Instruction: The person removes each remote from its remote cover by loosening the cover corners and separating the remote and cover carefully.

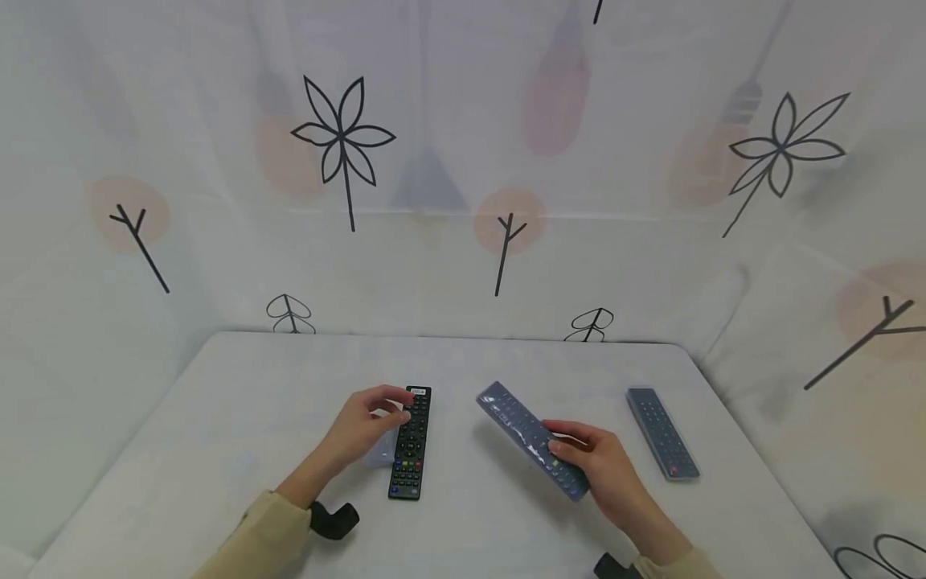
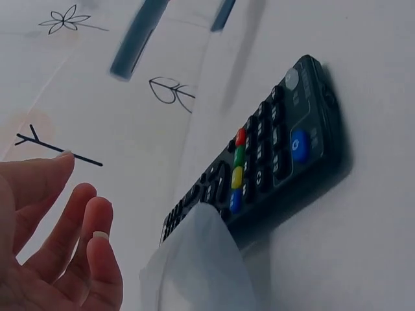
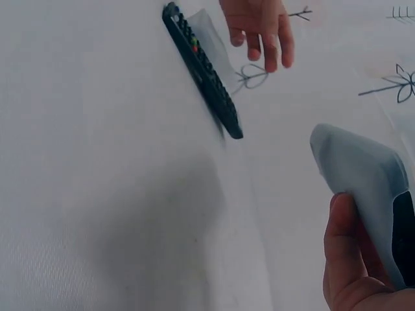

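Observation:
My right hand [image 1: 611,470] grips a remote control in a bluish see-through sleeve [image 1: 531,438] by its lower end, tilted above the table with its far end pointing up-left. In the right wrist view, fingers press on the sleeved remote's pale back [image 3: 356,159]. A bare black remote control [image 1: 411,450] lies on the table, buttons up. My left hand [image 1: 365,426] hovers at the left of its upper end, fingers loosely bent and holding nothing; the left wrist view shows these fingers [image 2: 100,259] apart from it. A crumpled translucent sleeve [image 2: 198,265] lies beside the black remote.
Another sleeved remote [image 1: 661,434] lies toward the right side of the white table [image 1: 239,386]. A patterned white cloth [image 1: 434,265] hangs behind the table's back edge and along the sides. Black straps [image 1: 334,521] are around the wrists.

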`<state>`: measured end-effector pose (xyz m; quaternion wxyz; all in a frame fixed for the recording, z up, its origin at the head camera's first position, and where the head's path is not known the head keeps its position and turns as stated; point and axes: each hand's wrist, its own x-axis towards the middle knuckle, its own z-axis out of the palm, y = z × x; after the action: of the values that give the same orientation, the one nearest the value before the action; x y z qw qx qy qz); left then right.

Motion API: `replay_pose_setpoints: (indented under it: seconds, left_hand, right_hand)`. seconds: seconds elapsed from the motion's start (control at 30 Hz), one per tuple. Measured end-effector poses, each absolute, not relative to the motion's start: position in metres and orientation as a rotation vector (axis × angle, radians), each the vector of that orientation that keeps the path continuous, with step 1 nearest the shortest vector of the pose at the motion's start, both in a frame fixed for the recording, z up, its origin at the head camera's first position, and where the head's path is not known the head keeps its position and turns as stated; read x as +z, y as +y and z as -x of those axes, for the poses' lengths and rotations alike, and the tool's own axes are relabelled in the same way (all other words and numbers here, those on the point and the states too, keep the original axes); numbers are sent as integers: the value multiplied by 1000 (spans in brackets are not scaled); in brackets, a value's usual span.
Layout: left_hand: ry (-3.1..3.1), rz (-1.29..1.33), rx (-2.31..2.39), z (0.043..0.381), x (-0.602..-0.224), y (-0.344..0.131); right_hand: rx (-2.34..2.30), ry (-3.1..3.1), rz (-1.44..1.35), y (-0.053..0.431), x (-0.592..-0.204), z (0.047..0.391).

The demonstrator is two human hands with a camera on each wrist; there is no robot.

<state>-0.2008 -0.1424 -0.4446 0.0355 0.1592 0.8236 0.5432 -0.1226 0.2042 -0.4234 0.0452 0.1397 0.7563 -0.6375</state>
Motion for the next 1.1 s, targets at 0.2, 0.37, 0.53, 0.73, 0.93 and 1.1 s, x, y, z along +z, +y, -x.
replay_pose_setpoints:
  seconds: [0.2, 0.37, 0.53, 0.73, 0.93, 1.1]
  left_hand:
    - [2459, -566, 1675, 191, -442, -130]
    - [2395, -645, 1676, 185, -442, -121]
    - [2329, -728, 1697, 180, -440, -113]
    - [2305, -719, 1722, 175, -437, -107]
    - [2276, -695, 1757, 173, -435, -107]
    - [2190, -716, 1806, 174, -434, -107]
  right_hand:
    - [-1974, 2257, -345, 193, -423, 119]
    - [-1968, 2230, -258, 185, -421, 115]
    - [-1963, 2177, -147, 178, -419, 110]
    - [-1962, 2148, -56, 172, -421, 107]
    - [-1943, 2079, 35, 171, -426, 108]
    - [-1967, 1957, 116, 171, -429, 110]
